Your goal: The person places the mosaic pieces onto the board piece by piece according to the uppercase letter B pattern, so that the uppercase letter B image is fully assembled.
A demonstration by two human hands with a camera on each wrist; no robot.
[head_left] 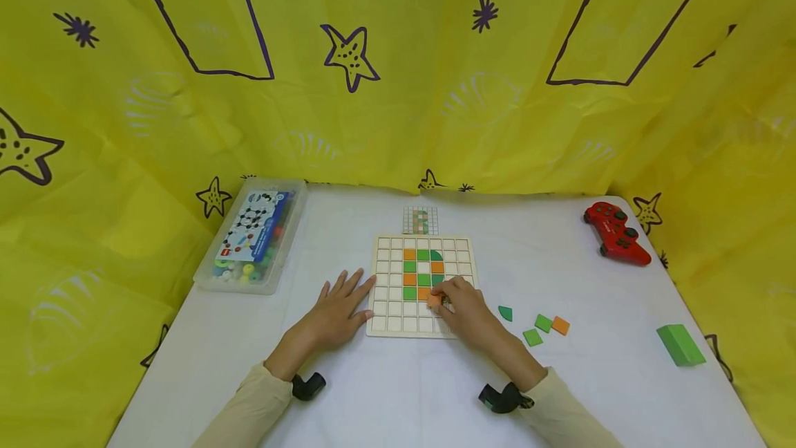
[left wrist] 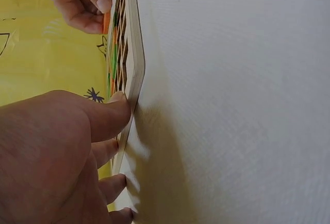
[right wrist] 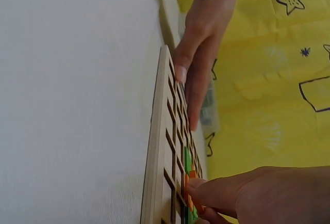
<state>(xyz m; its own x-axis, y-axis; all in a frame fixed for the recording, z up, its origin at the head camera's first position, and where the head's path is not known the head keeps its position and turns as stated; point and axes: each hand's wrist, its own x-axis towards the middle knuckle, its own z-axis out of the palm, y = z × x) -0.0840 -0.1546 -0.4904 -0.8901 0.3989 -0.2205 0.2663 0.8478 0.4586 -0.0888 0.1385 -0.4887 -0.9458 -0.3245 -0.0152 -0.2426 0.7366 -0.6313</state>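
A wooden grid board (head_left: pixel 388 323) lies on the white table, with orange and green square tiles and rounded green ones in its middle cells. My right hand (head_left: pixel 465 310) pinches an orange square tile (head_left: pixel 434 301) between thumb and fingers, close over the board's lower middle cells. In the right wrist view, that orange tile (right wrist: pixel 193 175) shows tilted beside the thumb. My left hand (head_left: pixel 336 313) rests with fingers spread at the board's left edge; in the left wrist view its thumb (left wrist: pixel 111 118) touches the rim. A pattern card (head_left: pixel 421 220) lies just behind the board.
Right of the board lie a rounded green tile (head_left: pixel 506 313), two green squares and an orange square tile (head_left: pixel 561 325). Farther right are a red game controller (head_left: pixel 616 234) and a green block (head_left: pixel 680 345). A clear plastic case (head_left: pixel 251 237) of colored beads stands at the back left.
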